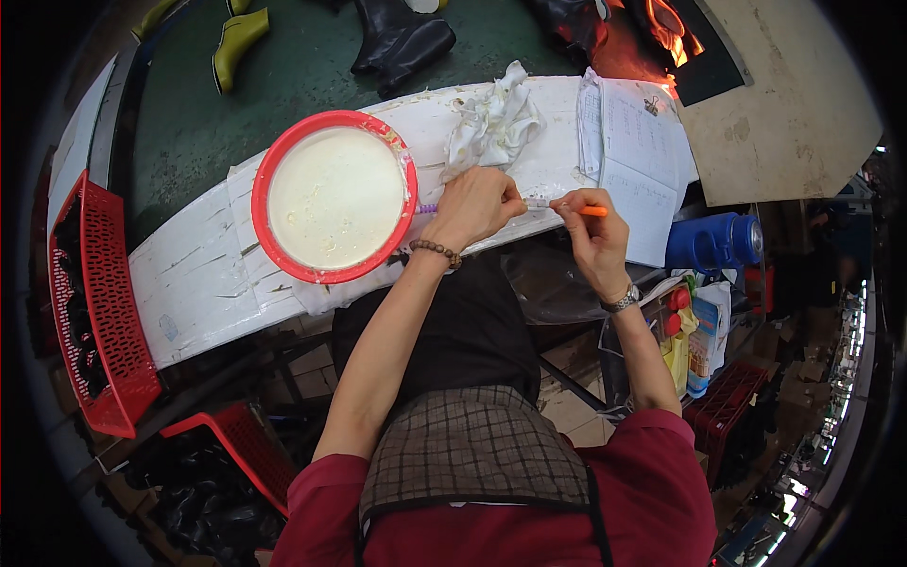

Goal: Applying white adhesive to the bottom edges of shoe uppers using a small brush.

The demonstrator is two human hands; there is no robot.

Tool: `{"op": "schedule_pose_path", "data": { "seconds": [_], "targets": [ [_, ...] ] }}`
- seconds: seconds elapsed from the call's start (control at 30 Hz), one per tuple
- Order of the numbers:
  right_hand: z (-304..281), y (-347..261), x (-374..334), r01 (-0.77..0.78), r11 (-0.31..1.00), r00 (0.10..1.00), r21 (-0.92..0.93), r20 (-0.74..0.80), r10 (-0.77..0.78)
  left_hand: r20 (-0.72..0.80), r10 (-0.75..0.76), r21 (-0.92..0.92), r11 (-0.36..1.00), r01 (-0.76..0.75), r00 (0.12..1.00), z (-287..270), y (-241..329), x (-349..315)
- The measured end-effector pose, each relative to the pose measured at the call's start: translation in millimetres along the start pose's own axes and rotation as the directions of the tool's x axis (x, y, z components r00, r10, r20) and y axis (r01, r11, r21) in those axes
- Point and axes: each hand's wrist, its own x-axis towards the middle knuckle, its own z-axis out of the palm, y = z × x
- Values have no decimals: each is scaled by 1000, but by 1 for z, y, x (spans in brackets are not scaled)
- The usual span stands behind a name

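My left hand (474,206), fingers curled in, rests at the near edge of the white work surface (203,269). A thin purple patterned stick (428,208) shows on its bowl side; whether it lies under or inside the hand cannot be made out. My right hand (591,231) is closed in a pinch on a slim tool with an orange end (594,211). A pale thin length (537,202) spans the gap between both hands. Left of them stands a red bowl (261,230) of creamy white paste. Beyond my left hand lies a crumpled white cloth (496,123).
Black boots (402,42) and a yellow boot form (234,49) stand on the green belt. An open notebook (635,151) and a blue flask (710,243) are at right. Red baskets (111,302) flank the left. An orange glow (673,42) shines at the far right.
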Motion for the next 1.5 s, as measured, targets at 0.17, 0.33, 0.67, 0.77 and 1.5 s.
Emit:
{"op": "schedule_pose_path", "data": {
  "seconds": [0.17,0.33,0.67,0.77,1.5],
  "targets": [
    [2,-4,-3,518,753,833,-406,441,-335,-5,25,1,1000,-25,1000,2,-4,1],
    [-6,7,0,696,517,717,-498,524,-460,11,13,1,1000,-13,1000,-1,-3,2],
    [-4,-24,18,-51,869,989,-491,95,112,5,14,-2,1000,-14,1000,-1,-3,1],
    [-3,-12,21,-34,861,977,-507,164,135,8,2,-6,1000,-2,1000,-1,-1,1],
    [-16,-2,34,29,802,958,-596,247,149,-4,4,-7,1000,-4,1000,0,-2,-2]
  ]
}}
